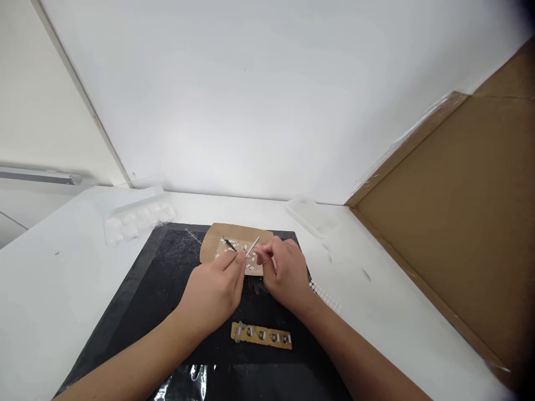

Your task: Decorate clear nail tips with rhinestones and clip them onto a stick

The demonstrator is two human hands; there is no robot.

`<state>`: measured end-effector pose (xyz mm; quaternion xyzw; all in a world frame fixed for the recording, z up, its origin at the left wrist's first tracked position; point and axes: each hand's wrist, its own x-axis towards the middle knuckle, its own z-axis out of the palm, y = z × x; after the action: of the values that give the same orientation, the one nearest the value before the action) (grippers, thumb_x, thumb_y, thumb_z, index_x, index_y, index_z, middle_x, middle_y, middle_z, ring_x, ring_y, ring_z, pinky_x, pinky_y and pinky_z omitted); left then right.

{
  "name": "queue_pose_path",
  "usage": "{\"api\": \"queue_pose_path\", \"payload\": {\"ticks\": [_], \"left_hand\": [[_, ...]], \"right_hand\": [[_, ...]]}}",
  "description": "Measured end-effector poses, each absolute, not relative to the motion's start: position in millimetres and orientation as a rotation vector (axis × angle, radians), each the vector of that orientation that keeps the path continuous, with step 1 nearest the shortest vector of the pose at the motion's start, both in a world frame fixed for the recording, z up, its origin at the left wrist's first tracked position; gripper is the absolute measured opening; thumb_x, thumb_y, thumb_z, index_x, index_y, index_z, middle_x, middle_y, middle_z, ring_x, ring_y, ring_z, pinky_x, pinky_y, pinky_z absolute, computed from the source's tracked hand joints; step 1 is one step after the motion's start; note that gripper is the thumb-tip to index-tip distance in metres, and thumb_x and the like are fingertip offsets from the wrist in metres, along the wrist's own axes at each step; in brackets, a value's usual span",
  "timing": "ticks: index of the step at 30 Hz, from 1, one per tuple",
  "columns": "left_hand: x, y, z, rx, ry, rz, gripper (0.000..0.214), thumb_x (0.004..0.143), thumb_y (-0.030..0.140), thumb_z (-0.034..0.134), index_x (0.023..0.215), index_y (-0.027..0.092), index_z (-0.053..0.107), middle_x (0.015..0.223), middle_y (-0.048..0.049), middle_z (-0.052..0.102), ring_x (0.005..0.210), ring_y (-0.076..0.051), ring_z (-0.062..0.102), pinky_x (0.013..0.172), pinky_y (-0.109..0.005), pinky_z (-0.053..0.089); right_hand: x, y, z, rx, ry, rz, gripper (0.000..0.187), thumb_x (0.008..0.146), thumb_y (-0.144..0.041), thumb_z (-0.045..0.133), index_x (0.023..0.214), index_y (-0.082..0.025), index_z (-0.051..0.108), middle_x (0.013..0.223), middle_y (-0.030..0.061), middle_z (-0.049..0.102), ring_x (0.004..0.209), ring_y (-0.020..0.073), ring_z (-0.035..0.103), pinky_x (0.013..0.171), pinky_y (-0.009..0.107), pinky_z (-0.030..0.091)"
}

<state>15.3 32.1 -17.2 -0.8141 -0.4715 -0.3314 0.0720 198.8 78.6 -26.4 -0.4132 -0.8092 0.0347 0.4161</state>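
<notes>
My left hand [217,284] is closed in a pinch around a thin pale stick [253,245] that points up and to the right. Just right of it, my right hand [286,273] has its thumb and forefinger pressed together; anything between them is too small to make out. Beneath both hands lies a brown cardboard tray [211,245] scattered with small white pieces [251,266]. A short dark strip [228,243] sticks out beyond the left fingertips, and I cannot tell whether it is held. Nearer to me rests a tan strip [261,336] carrying several small metallic parts.
A black mat [154,301] covers the middle of the white table [54,267]. White moulded trays stand at the back left [137,220] and back right [311,217]. White dots on a sheet [325,295] lie beside my right forearm. A cardboard panel [451,223] rises on the right.
</notes>
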Motion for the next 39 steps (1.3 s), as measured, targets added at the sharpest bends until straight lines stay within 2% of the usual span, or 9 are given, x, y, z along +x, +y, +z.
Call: {"api": "queue_pose_path", "payload": {"ticks": [17,20,27,32,39], "left_hand": [[15,30,-17,-2.373,-1.391,-1.0,0.022,0.101,0.011,0.051,0.118,0.014,0.065,0.098,-0.0089,0.075,0.082,-0.021,0.075,0.062,-0.028,0.06],[15,31,-17,-2.391,-1.379,-1.016,0.026,0.1,0.01,0.051,0.122,0.014,0.064,0.101,-0.0092,0.075,0.087,-0.022,0.075,0.067,-0.03,0.062],[16,30,-16,-2.414,-1.41,-1.08,0.022,0.102,0.014,0.048,0.117,0.015,0.066,0.1,-0.009,0.073,0.083,-0.02,0.074,0.068,-0.03,0.062],[17,29,-16,-2.426,-1.387,-1.168,0.02,0.102,0.014,0.05,0.112,0.015,0.067,0.098,-0.0093,0.073,0.085,-0.02,0.074,0.075,-0.031,0.063],[18,34,-19,-2.462,-1.385,-1.201,0.02,0.102,0.015,0.051,0.11,0.015,0.068,0.099,-0.0094,0.074,0.089,-0.02,0.074,0.082,-0.032,0.063]], "right_hand": [[193,73,-22,-1.027,-2.019,-0.029,0.02,0.104,-0.023,0.053,0.084,-0.022,0.053,0.072,-0.0021,0.071,0.06,0.0146,0.062,0.069,0.035,0.033],[190,70,-23,-1.04,-1.994,-0.092,0.019,0.104,-0.024,0.053,0.085,-0.022,0.053,0.071,-0.0016,0.071,0.06,0.0152,0.062,0.067,0.035,0.032],[190,71,-22,-1.056,-1.999,-0.047,0.02,0.104,-0.024,0.052,0.084,-0.023,0.051,0.075,-0.0007,0.073,0.063,0.0159,0.064,0.068,0.035,0.033],[195,76,-22,-1.131,-1.937,-0.002,0.022,0.104,-0.029,0.054,0.083,-0.024,0.051,0.075,-0.0014,0.073,0.064,0.0167,0.065,0.073,0.036,0.037],[197,75,-23,-1.114,-1.968,0.035,0.022,0.104,-0.028,0.053,0.083,-0.023,0.051,0.076,-0.0013,0.073,0.064,0.0161,0.065,0.073,0.036,0.036]]}}
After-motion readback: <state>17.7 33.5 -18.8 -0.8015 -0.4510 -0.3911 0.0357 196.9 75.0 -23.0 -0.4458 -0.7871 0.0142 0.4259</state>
